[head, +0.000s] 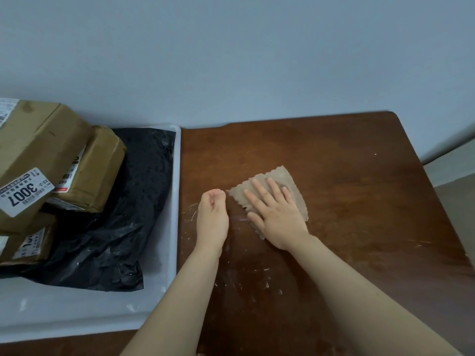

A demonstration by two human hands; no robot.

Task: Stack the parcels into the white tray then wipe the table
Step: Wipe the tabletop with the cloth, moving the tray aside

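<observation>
The right hand point(276, 217) lies flat, fingers straight and slightly spread, pressing a tan cloth point(288, 178) with a scalloped edge onto the brown wooden table point(347, 201). The cloth sits near the middle of the table, and parts of it show beyond the fingertips at twelve o'clock and along the hand's three o'clock side.

Just at nine o'clock of the cloth, the left hand point(212, 214) rests on the wood with its fingers curled in toward the palm. I see nothing in it. The cloth's near corner ends right beside its knuckles, and I cannot tell whether they touch.

Pale scuff marks point(244, 278) fleck the table around and below the hands, toward six o'clock.

At nine o'clock of the hands stands the white tray point(174, 201), its long rim against the table's edge. A crumpled black plastic parcel point(128, 214) lies on the tray's floor. Cardboard parcels are piled at its far left: a large box point(38, 145) bearing a "3007" label point(23, 192), a smaller box point(100, 168) leaning beside it, and another box point(25, 242) lower down. A plain grey wall point(231, 60) rises behind at twelve o'clock.
</observation>
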